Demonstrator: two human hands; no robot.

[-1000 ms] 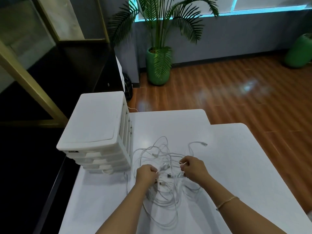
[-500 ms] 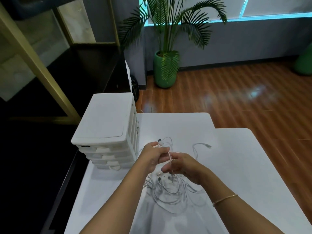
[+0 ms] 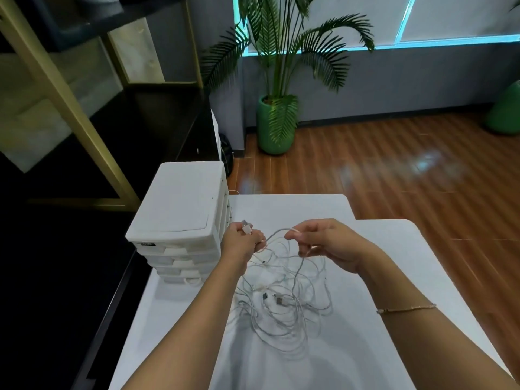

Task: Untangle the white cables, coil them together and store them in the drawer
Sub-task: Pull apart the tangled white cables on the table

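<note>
The tangled thin cables [image 3: 284, 302] are white, with silver-grey metal plug tips. The smooth rectangular table [image 3: 380, 277] beneath them is plain white. At near left, the stacked plastic drawer unit [image 3: 180, 204] is white throughout, with a small black label on its front edge. A thin gold chain bracelet [image 3: 406, 308] is seen at right. The far glossy plank floor [image 3: 394, 170] is reddish-brown, and the round ceramic plant pot [image 3: 274, 128] is green.

Dim room; cool daylight from window [image 3: 461, 21], glare patch on floor [image 3: 427, 161] (wide-angle bending at edges).
</note>
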